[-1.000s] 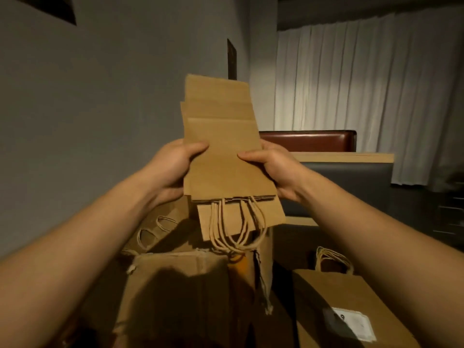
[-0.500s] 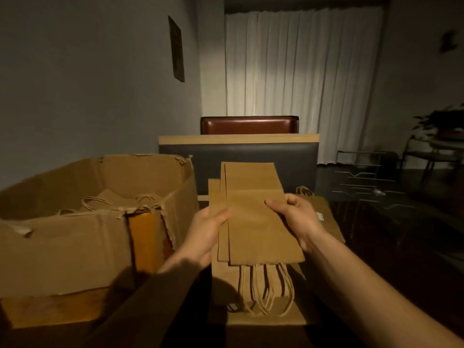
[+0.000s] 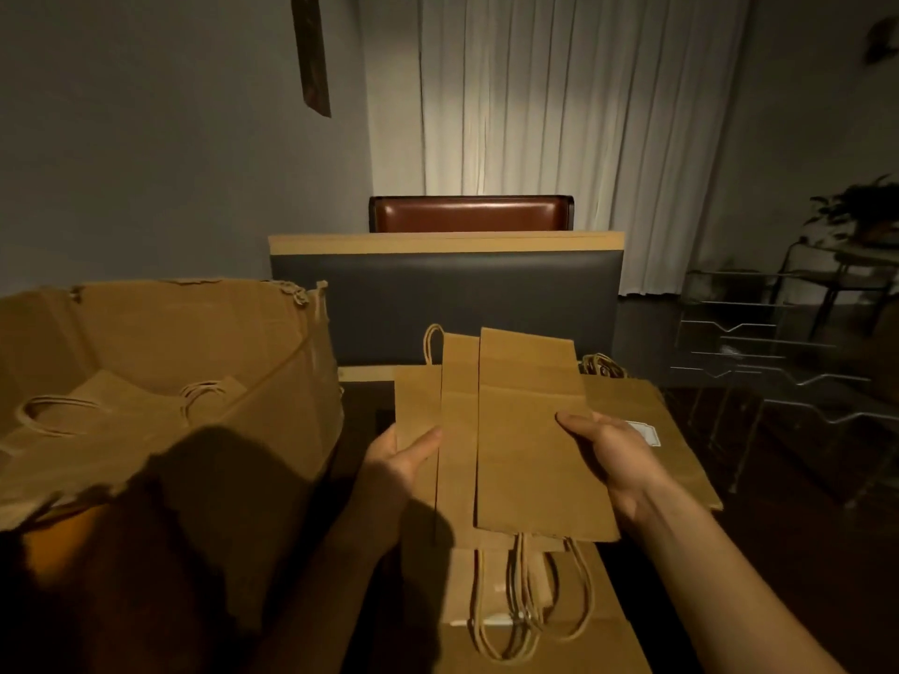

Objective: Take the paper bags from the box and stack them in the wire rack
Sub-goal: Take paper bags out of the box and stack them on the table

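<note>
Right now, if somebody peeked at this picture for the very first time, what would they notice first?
Probably the bundle of flat paper bags in the middle, gripped by the left hand and the right hand, with the twine handles dangling toward the person. Next, the big torn cardboard box on the left with more bags inside. Behind it all, the bright white curtain glows, and the wire rack stands dimly on the right.

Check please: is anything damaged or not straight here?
Yes. The cardboard box on the left has a torn, ragged top edge. The paper bags held by the left hand and right hand are fanned apart, not squared.
</note>
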